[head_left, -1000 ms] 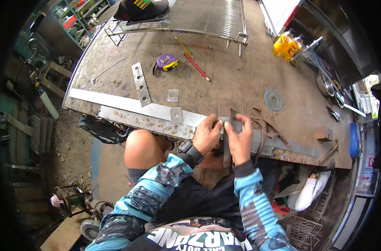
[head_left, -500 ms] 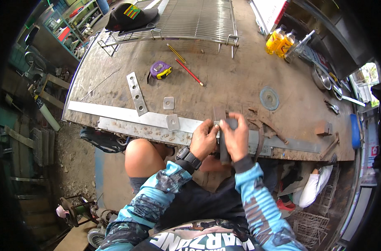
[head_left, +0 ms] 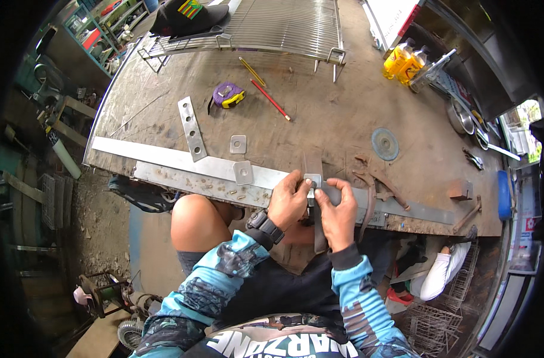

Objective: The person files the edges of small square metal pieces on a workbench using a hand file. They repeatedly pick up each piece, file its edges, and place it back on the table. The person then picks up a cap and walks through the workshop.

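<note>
At the table's near edge, my left hand [head_left: 287, 201] pinches a small square metal plate [head_left: 313, 177] by its left side. The thumb and bent fingers of my right hand [head_left: 338, 210] close on the plate's right side. Beneath my fingers a dark flat metal bar [head_left: 319, 234] sticks out past the edge toward me; its far end shows beyond the plate. Left of my hands lie two loose square plates with a centre hole, one [head_left: 243, 173] on a long metal strip [head_left: 164, 156], the other [head_left: 238, 144] on the wood. A strip with several holes [head_left: 192, 128] lies farther left.
A purple and yellow tape measure [head_left: 227, 95] and two pencils lie beyond. Rusty locking pliers [head_left: 379, 185], a grinding disc [head_left: 385, 144] and a rusty block [head_left: 460, 190] are to the right. A wire rack [head_left: 278, 30] bearing a cap stands at the back. Another person's leg shows lower right.
My right fingers have shifted slightly down and right, so the square plate between my hands now shows its face. The whole view has shifted a little.
</note>
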The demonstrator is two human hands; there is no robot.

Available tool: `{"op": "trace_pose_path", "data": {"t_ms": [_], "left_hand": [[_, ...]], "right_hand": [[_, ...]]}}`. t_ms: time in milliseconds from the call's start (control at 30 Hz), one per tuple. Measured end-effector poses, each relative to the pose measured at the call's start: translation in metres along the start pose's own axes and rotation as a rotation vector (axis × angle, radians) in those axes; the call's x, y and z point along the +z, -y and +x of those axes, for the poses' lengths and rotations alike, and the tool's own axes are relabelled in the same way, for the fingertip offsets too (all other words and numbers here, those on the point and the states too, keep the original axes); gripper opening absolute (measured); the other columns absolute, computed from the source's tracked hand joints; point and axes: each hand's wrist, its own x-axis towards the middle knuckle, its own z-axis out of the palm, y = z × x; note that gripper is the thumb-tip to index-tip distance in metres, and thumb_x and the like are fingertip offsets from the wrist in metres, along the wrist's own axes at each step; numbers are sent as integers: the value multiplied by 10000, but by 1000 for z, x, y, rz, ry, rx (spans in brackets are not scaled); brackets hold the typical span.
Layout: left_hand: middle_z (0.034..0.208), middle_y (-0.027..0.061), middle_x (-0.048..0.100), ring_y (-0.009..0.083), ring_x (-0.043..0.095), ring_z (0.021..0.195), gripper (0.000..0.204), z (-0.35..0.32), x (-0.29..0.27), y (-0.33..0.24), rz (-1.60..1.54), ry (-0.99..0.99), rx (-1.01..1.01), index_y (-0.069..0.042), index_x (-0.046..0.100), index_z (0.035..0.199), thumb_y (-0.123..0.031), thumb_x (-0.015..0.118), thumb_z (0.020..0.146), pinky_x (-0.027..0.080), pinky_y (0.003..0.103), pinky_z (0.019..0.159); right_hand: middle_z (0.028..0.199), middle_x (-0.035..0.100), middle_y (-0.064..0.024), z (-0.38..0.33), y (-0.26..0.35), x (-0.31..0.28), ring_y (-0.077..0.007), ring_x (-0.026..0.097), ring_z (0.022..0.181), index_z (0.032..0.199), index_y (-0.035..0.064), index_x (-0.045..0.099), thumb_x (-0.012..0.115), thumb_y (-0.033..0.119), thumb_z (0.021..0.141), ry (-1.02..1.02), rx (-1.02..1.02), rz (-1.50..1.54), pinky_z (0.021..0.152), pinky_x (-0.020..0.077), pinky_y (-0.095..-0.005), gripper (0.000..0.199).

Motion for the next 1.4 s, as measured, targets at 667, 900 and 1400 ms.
{"op": "trace_pose_path", "data": {"t_ms": [667, 900, 1400], "left_hand": [[624, 49, 502, 125, 529, 498, 260, -5, -5, -27, 37, -5, -120, -18, 515, 839, -154, 615, 1036, 423, 339, 440], [675, 12, 534, 91, 513, 427, 230, -5, -4, -35, -102, 36, -165, -30, 543, 903, -180, 585, 1073, 409, 274, 377], [667, 13, 536, 98, 521, 433, 230, 0, -3, -12, -3, 8, -77, -35, 542, 896, -180, 578, 1070, 417, 276, 379]], "right_hand": [[1065, 727, -121, -9, 5, 2, -226, 678, 1027, 1133, 0, 666, 799, 120, 882, 19, 2, -5, 938, 522, -362, 308], [1052, 719, -141, 37, 24, 19, -221, 669, 1009, 1128, -8, 666, 788, 135, 889, -14, -7, -84, 905, 521, -360, 304], [1114, 714, -124, -5, 11, 4, -239, 670, 1068, 1177, 0, 651, 801, 117, 879, 8, 8, -30, 960, 516, -381, 354]]}}
